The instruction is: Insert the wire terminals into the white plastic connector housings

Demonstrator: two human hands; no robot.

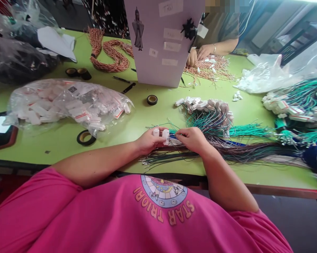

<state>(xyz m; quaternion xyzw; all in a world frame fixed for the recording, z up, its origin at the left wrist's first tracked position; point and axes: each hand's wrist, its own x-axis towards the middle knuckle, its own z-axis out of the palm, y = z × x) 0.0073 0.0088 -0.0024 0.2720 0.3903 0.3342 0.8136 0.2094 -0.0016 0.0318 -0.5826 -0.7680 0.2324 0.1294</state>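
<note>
My left hand [148, 141] is closed around white plastic connector housings; one white connector [165, 136] stands out past the fingertips and another shows on top of the fingers. Just to the right, my right hand [191, 140] pinches a thin wire close to the connector's side; the wire's tip is too small to make out. Under both hands lie long bundles of grey and dark wires [237, 151] with bare metal ends pointing left. Green wires [250, 130] run behind my right hand. A pile of wired white connectors [203, 104] sits beyond it.
A clear bag of white connectors [68, 102] lies at left, near black tape rolls [86, 137] and a phone [2, 128]. A purple panel [160, 45] stands at the back. Behind it, another person's hands [203, 52] work over orange twisted wires. More wired connectors [300, 105] lie right.
</note>
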